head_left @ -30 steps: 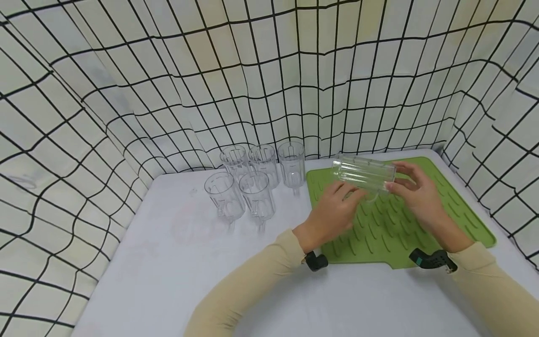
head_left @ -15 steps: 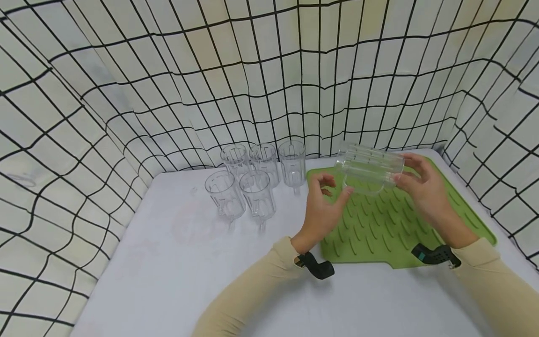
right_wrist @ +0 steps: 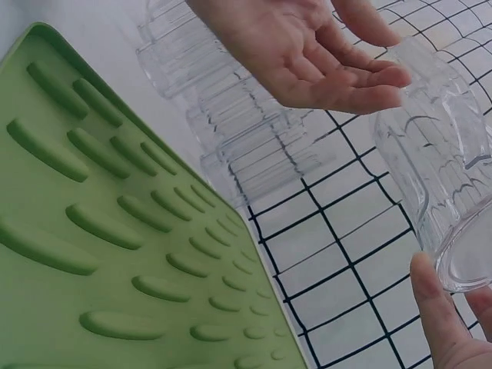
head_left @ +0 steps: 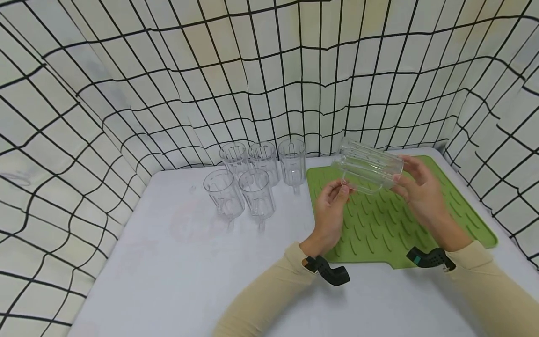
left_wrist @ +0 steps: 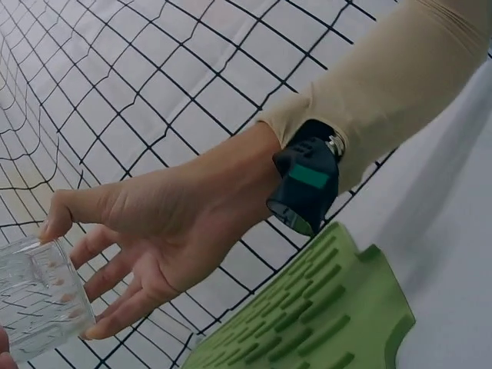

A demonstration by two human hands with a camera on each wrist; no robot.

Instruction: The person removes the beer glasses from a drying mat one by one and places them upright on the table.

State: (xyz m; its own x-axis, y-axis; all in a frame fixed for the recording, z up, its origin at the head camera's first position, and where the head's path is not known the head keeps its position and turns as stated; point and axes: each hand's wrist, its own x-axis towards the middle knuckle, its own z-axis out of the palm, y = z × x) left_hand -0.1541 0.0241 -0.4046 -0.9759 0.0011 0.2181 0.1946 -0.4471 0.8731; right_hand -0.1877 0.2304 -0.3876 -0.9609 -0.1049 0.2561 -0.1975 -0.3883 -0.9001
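A clear glass mug (head_left: 370, 161) is held tilted on its side above the green ridged mat (head_left: 379, 229), its mouth to the left and its handle facing down. My right hand (head_left: 425, 194) grips the base end; the left wrist view shows this right hand (left_wrist: 165, 223) with thumb and fingers spread round the base. My left hand (head_left: 330, 215) pinches the mug near its mouth, where the handle begins. In the right wrist view, the left hand's (right_wrist: 307, 54) curled fingers and thumb meet the mug (right_wrist: 430, 154), though the exact contact is hard to see through the glass.
Several more glass mugs stand upright in a cluster left of the mat, among them a front mug (head_left: 257, 194) and a back mug (head_left: 292, 161). A white wall with a black grid (head_left: 269, 70) encloses the white table (head_left: 177, 262) at the back and sides.
My left hand let go of the mug, opened beside its mouth, and now pinches it near the handle. The mug has risen slightly and turned, bringing its handle more into view.
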